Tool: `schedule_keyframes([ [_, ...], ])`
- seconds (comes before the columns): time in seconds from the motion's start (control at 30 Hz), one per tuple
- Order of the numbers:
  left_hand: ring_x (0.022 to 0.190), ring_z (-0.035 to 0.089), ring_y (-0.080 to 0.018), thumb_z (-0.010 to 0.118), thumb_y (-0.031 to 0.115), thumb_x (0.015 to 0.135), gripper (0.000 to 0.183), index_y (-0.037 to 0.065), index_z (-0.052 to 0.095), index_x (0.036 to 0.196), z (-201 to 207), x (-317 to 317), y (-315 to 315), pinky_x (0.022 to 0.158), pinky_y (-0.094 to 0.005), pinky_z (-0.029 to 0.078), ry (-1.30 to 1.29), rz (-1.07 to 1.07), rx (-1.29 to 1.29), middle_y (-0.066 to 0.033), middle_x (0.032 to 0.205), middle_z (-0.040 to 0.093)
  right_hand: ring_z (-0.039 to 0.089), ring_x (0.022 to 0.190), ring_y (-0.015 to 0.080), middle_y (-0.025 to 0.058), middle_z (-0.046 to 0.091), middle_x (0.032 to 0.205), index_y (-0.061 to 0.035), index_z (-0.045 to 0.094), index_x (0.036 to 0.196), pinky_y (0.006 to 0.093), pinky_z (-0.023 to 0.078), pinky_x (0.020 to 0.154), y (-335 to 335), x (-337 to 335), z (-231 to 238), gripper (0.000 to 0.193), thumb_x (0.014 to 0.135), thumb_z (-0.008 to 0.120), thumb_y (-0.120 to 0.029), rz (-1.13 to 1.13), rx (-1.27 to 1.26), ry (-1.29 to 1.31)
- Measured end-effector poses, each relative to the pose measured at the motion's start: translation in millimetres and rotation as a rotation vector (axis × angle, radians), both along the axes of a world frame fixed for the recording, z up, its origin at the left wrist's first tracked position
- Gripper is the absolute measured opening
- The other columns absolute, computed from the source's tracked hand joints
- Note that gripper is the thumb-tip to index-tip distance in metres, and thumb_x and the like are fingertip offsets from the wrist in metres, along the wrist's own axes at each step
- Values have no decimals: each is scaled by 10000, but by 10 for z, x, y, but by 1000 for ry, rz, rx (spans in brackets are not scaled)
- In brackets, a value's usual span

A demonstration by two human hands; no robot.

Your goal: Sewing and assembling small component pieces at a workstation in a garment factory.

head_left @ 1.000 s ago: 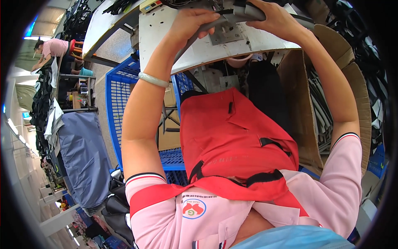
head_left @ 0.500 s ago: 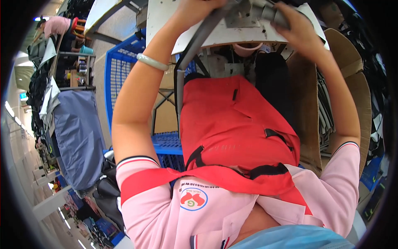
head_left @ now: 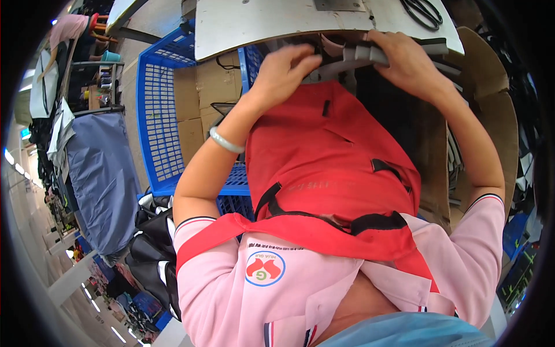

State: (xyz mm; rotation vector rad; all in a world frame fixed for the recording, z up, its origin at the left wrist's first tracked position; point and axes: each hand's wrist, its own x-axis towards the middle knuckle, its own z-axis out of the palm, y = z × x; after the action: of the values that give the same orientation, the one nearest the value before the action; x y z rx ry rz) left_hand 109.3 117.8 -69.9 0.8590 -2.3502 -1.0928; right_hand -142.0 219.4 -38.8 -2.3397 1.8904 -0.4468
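My right hand (head_left: 409, 65) is closed around a folded grey fabric strip (head_left: 370, 55) just under the front edge of the white table (head_left: 277, 26). The strip looks layered and reaches sideways on both sides of that hand. My left hand (head_left: 286, 72) is slightly blurred, its thumb and fingers apart, close to the strip's left end. Nothing shows between its fingers. Both hands are above the far end of the red apron (head_left: 329, 156) on my lap. What lies beneath the table edge is partly hidden by the hands and strip.
A blue plastic crate (head_left: 159, 115) with cardboard inside stands at the left. On the right, an open cardboard box (head_left: 491, 115) holds grey pieces. Black-handled scissors (head_left: 425, 13) lie on the table. Farther left are a grey-blue cover (head_left: 101, 179) and another person (head_left: 69, 29).
Both hands have come down from the tabletop toward my lap, bringing the grey strip along. The strip no longer hangs past my left forearm, and the left hand has come off it.
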Motion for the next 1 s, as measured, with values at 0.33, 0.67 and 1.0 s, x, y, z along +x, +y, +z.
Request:
schedule_keyframes([
  [0.33, 549, 544, -68, 586, 235, 950, 268, -3, 664, 1046, 513, -203, -274, 531, -223, 448, -27, -191, 554, -27, 740, 657, 540, 1214, 313, 212, 570, 1279, -4, 453, 1361, 345, 399, 1025, 32, -474, 519, 710, 742, 771, -145, -157, 99, -126],
  [0.67, 521, 525, -67, 653, 317, 891, 335, 23, 719, 1039, 906, -742, -708, 484, -227, 410, 123, -104, 54, -17, 594, 601, 563, 1169, 359, 303, 573, 1230, 115, 441, 1323, 363, 444, 981, -267, -751, 1059, 873, 686, 817, -348, -300, 80, -81],
  [1.0, 502, 501, -69, 660, 292, 889, 332, 1, 719, 1039, 892, -874, -1003, 482, -235, 412, 86, -115, 130, -34, 603, 611, 544, 1204, 344, 296, 556, 1269, 118, 446, 1323, 356, 425, 1010, -513, -923, 973, 886, 680, 824, -361, -306, 67, -137],
])
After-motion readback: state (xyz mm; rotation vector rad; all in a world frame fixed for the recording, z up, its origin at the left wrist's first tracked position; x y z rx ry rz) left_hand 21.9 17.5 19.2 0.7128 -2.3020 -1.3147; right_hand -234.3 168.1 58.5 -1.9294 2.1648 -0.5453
